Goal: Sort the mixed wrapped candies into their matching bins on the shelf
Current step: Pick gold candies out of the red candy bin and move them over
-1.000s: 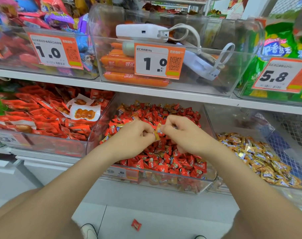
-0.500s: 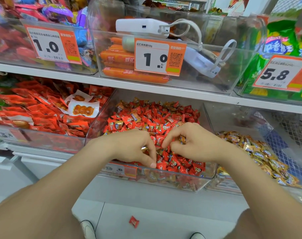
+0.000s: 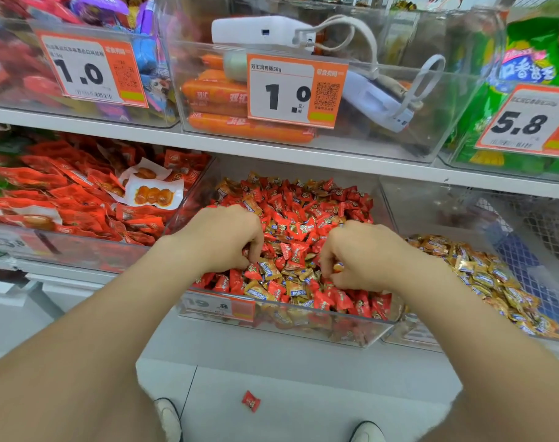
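Parted now, left hand (image 3: pixel 227 237) and right hand (image 3: pixel 358 253) pinch candies (image 3: pixel 295 250).

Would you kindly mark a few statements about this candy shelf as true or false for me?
1. The left hand and the right hand are both in the middle bin, among mixed candies. True.
2. The bin to its right holds only red candies. False: the right bin holds gold candies.
3. A red candy lies on the floor. True.
4. The tag on the sausage bin reads 5.8. False: the sausage bin has a price tag reading 1.0.
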Demonstrator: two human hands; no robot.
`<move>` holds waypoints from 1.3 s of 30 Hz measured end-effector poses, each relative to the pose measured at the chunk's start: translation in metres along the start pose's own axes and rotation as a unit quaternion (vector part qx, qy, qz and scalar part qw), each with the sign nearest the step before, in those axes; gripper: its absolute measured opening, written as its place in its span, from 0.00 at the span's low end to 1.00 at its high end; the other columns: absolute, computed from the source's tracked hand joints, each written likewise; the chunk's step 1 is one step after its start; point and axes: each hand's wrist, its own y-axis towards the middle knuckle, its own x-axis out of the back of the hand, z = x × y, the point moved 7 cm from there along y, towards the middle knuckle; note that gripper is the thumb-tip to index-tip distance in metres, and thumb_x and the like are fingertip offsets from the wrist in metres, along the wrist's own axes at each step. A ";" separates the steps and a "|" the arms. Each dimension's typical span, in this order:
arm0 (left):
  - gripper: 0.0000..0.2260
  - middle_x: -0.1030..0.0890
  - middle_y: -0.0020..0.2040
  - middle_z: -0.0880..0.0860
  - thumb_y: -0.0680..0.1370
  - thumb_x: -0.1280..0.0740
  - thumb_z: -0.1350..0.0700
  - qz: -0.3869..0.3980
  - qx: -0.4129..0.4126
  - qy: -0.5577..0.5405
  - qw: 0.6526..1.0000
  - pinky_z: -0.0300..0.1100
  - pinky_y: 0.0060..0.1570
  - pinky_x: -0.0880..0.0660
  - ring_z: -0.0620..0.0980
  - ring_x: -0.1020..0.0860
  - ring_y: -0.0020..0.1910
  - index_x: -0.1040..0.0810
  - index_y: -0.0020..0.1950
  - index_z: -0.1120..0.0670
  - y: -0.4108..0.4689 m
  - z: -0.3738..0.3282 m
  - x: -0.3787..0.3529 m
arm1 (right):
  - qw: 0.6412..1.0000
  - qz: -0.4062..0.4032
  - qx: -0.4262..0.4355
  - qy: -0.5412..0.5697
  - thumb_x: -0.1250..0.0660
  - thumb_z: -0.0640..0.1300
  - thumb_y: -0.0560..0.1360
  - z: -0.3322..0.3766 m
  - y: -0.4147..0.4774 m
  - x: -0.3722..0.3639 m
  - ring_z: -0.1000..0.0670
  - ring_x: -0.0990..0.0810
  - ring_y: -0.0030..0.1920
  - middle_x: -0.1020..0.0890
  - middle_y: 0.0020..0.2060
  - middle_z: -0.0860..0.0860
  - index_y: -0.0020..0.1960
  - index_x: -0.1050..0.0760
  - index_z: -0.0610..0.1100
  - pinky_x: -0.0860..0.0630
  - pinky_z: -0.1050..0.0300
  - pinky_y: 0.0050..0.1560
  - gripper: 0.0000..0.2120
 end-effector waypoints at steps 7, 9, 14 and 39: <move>0.11 0.20 0.44 0.36 0.67 0.18 0.40 0.049 -0.048 -0.165 0.984 0.43 0.46 0.25 0.36 0.25 0.47 0.14 0.45 0.39 -0.014 -0.011 -0.003 | 0.989 -0.080 0.012 0.121 0.25 0.60 0.75 -0.004 -0.011 0.016 0.65 0.21 0.45 0.17 0.38 0.65 0.45 0.15 0.60 0.22 0.55 0.47 0.06; 0.12 0.18 0.48 0.36 0.68 0.17 0.42 0.109 -0.055 -0.128 0.984 0.45 0.49 0.21 0.38 0.21 0.48 0.14 0.50 0.37 -0.015 -0.014 -0.013 | 0.980 -0.036 0.053 0.190 0.23 0.60 0.74 0.016 -0.009 0.012 0.69 0.23 0.41 0.18 0.35 0.69 0.45 0.13 0.58 0.28 0.65 0.44 0.07; 0.08 0.17 0.46 0.39 0.72 0.22 0.43 0.083 -0.063 -0.032 0.994 0.42 0.39 0.25 0.43 0.20 0.49 0.14 0.47 0.44 -0.010 -0.028 -0.014 | 0.991 0.078 0.058 0.089 0.25 0.59 0.75 0.036 0.002 -0.018 0.58 0.23 0.41 0.17 0.38 0.58 0.45 0.14 0.53 0.18 0.52 0.47 0.10; 0.04 0.16 0.41 0.35 0.77 0.23 0.50 0.178 -0.141 -0.182 0.957 0.41 0.50 0.22 0.36 0.20 0.42 0.11 0.51 0.42 -0.002 -0.054 -0.031 | 0.971 -0.066 -0.043 0.225 0.36 0.49 0.81 -0.018 -0.019 0.012 0.52 0.31 0.26 0.26 0.26 0.51 0.46 0.28 0.46 0.33 0.52 0.31 0.09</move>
